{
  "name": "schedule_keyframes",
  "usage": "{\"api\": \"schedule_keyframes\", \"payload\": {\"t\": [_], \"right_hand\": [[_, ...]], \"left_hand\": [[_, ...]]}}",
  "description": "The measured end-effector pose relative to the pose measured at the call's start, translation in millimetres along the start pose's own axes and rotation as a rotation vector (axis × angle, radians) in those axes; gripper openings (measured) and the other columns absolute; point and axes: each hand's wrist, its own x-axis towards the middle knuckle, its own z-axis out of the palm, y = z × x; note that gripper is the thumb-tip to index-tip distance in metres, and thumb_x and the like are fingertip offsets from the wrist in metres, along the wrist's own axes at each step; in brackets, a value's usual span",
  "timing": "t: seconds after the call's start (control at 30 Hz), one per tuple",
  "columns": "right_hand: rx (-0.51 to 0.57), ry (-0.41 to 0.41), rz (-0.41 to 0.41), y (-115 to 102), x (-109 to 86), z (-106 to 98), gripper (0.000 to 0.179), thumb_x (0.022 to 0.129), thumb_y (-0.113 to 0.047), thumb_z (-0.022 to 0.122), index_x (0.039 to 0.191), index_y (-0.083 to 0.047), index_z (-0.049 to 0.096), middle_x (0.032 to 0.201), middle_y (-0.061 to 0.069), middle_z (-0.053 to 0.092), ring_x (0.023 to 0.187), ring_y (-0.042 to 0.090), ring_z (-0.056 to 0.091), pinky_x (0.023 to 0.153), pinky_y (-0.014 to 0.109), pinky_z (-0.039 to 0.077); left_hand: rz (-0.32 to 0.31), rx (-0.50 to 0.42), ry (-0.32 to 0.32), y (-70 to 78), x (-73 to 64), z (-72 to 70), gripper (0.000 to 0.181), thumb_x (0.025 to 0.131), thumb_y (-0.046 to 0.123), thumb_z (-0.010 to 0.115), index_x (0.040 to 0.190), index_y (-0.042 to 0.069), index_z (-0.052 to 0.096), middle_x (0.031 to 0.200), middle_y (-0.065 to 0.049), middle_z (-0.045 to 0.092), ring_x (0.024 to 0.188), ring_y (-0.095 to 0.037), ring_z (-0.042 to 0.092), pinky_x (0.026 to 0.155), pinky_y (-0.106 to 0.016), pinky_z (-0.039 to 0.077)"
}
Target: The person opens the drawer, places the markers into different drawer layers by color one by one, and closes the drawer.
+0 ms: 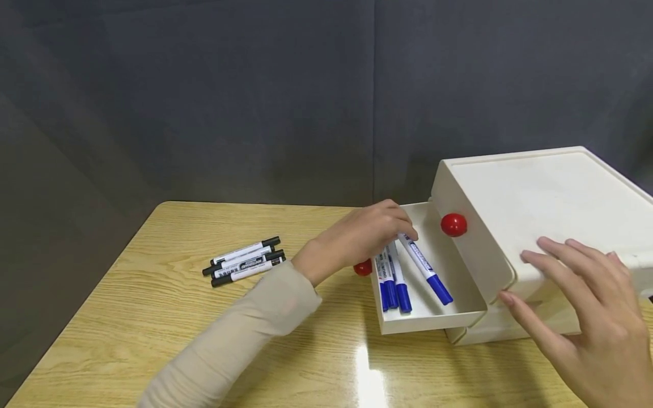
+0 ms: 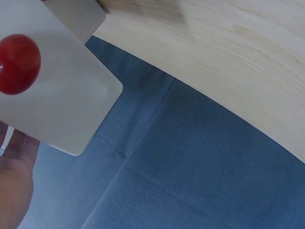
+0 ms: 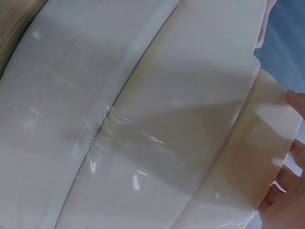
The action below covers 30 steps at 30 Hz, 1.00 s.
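My left hand (image 1: 369, 232) reaches over the pulled-out white drawer (image 1: 433, 323) and pinches the far end of a blue-capped whiteboard marker (image 1: 420, 262), its cap pointing toward me. Beside it in the drawer, several more blue markers (image 1: 400, 283) lie side by side along the drawer front. My right hand (image 1: 597, 311) rests at the edge of the white drawer cabinet (image 1: 556, 198), fingers spread over the top and thumb near the front corner. The left wrist view catches only part of the left hand (image 2: 16, 181), past the cabinet corner.
Several black-capped whiteboard markers (image 1: 247, 262) lie in a pile on the wooden table (image 1: 153, 300), left of the drawer. A red knob (image 1: 454, 225) sticks out from the upper cabinet front, and another red knob (image 1: 363, 267) from the open drawer. A dark curtain (image 1: 255, 102) hangs behind.
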Motion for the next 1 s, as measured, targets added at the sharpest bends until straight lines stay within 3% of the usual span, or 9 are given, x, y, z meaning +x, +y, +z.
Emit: {"api": "schedule_keyframes", "payload": {"t": [0.2,0.37,0.67,1.0], "right_hand": [[-0.001,-0.007,0.003,-1,-0.4,-1,0.068,0.091,-0.062,0.060,0.105,0.004,0.071,0.117,0.025,0.067,0.131,0.014,0.051,0.115,0.045,0.030],[0.009,0.012,-0.002,-2,0.7,0,0.066,0.091,-0.061,0.061,0.104,0.004,0.072,0.116,0.024,0.068,0.130,0.013,0.051,0.115,0.050,0.030],[-0.004,-0.011,0.001,-1,-0.7,-2,0.068,0.091,-0.061,0.060,0.104,0.004,0.071,0.116,0.026,0.067,0.132,0.014,0.051,0.115,0.046,0.030],[-0.018,-0.039,0.004,0,-1.6,-3,0.069,0.091,-0.063,0.058,0.105,0.003,0.071,0.118,0.025,0.066,0.132,0.015,0.050,0.117,0.038,0.028]], "left_hand": [[0.017,-0.037,0.002,0.9,3.3,3.3,0.032,0.098,0.004,0.058,0.120,0.022,0.072,0.131,0.006,0.065,0.124,-0.008,0.054,0.108,-0.020,0.044],[0.037,-0.004,0.002,3.1,7.1,4.6,0.032,0.097,0.000,0.057,0.114,0.020,0.075,0.127,0.005,0.069,0.122,-0.007,0.058,0.106,-0.020,0.046],[0.003,-0.045,0.021,3.2,5.8,7.3,0.030,0.097,0.005,0.061,0.121,0.019,0.072,0.130,0.004,0.068,0.124,-0.009,0.059,0.106,-0.021,0.046],[-0.073,-0.166,0.185,-6.0,-15.6,12.0,0.031,0.097,0.011,0.064,0.127,0.017,0.067,0.129,0.003,0.067,0.119,-0.013,0.058,0.104,-0.025,0.048]]}}
